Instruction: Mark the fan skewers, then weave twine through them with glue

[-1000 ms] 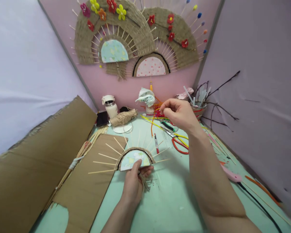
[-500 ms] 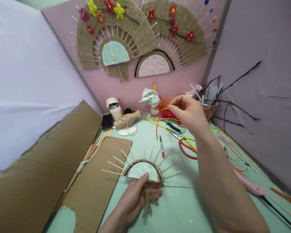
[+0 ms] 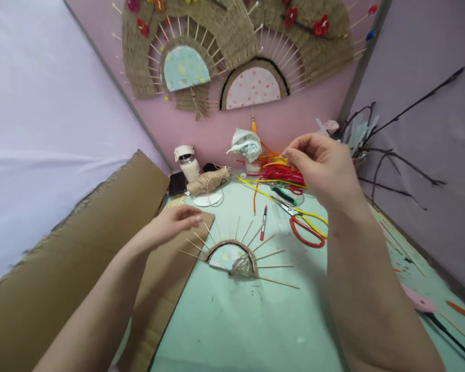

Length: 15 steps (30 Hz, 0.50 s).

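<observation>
While it lies crosswise, the fan [image 3: 225, 255] arches away.

No readable text, labels, brands, numbers or signs. Scissors [image 3: 308, 231] as reference: nothing legible on them. Pen [image 3: 264, 223] to their left: any print too small to read. Clear strip [image 3: 281, 222] between pen and scissors: too faint to make out any markings. White bottle [image 3: 189, 168], behind and left of scissors: no lettering I can read.
</observation>
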Each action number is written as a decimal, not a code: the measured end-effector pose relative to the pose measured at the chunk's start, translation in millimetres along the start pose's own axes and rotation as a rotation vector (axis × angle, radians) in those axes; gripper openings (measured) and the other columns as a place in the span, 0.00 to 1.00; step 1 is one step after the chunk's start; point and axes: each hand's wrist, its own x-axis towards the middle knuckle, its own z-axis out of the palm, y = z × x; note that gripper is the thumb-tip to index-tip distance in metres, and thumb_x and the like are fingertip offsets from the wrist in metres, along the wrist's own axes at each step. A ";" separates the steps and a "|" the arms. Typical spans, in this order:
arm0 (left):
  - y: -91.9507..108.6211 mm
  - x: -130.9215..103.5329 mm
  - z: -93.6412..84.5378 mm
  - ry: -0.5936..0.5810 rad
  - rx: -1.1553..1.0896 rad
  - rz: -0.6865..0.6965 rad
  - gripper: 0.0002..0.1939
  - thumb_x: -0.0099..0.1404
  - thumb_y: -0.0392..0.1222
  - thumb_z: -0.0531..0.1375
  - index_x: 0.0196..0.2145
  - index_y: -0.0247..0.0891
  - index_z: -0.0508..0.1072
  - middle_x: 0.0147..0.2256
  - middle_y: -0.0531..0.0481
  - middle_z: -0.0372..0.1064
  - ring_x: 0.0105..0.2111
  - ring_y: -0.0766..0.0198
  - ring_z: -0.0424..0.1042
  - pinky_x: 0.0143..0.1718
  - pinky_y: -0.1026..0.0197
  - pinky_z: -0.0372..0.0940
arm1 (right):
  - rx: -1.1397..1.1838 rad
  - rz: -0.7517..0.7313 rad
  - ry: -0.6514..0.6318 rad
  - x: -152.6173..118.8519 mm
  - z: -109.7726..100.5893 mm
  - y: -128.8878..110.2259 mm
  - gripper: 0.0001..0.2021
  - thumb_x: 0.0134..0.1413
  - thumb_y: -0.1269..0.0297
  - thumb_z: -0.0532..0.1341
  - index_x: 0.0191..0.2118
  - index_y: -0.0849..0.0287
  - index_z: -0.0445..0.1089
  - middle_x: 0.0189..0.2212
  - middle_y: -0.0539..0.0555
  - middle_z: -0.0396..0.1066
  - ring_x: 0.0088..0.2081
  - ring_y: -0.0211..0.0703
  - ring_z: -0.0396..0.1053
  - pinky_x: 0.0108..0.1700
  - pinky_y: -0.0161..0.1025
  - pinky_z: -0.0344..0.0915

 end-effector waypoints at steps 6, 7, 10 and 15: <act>-4.7 97.7 -14.8 0.202 0.495 0.334 0.16 0.49 0.39 0.68 0.38 0.35 0.76 0.41 0.40 0.75 0.43 0.49 0.73 0.49 0.52 0.62 | 0.045 0.031 0.056 0.0 -9.4 1.1 0.02 0.53 0.70 0.62 0.30 0.58 0.69 0.26 0.49 0.68 0.27 0.37 0.65 0.30 0.37 0.61; -7.1 110.3 -16.6 0.223 0.579 0.355 0.18 0.51 0.40 0.67 0.40 0.35 0.74 0.43 0.39 0.74 0.44 0.48 0.72 0.50 0.51 0.61 | 0.050 0.032 0.066 0.0 -9.8 1.2 0.02 0.53 0.70 0.61 0.30 0.58 0.69 0.26 0.49 0.68 0.27 0.37 0.65 0.30 0.37 0.60; -12.4 138.1 -17.8 0.273 0.716 0.416 0.23 0.49 0.37 0.66 0.45 0.33 0.71 0.50 0.33 0.68 0.53 0.44 0.65 0.56 0.48 0.55 | 0.072 0.034 0.096 0.9 -9.2 1.9 0.03 0.52 0.72 0.60 0.29 0.59 0.69 0.25 0.49 0.68 0.25 0.35 0.63 0.28 0.36 0.58; -13.9 161.9 -8.9 0.257 0.660 0.439 0.29 0.40 0.30 0.68 0.43 0.32 0.70 0.50 0.30 0.67 0.55 0.40 0.63 0.56 0.49 0.55 | 0.089 0.060 0.095 4.0 -8.6 3.7 0.05 0.48 0.74 0.58 0.26 0.58 0.66 0.21 0.46 0.63 0.22 0.32 0.59 0.25 0.34 0.54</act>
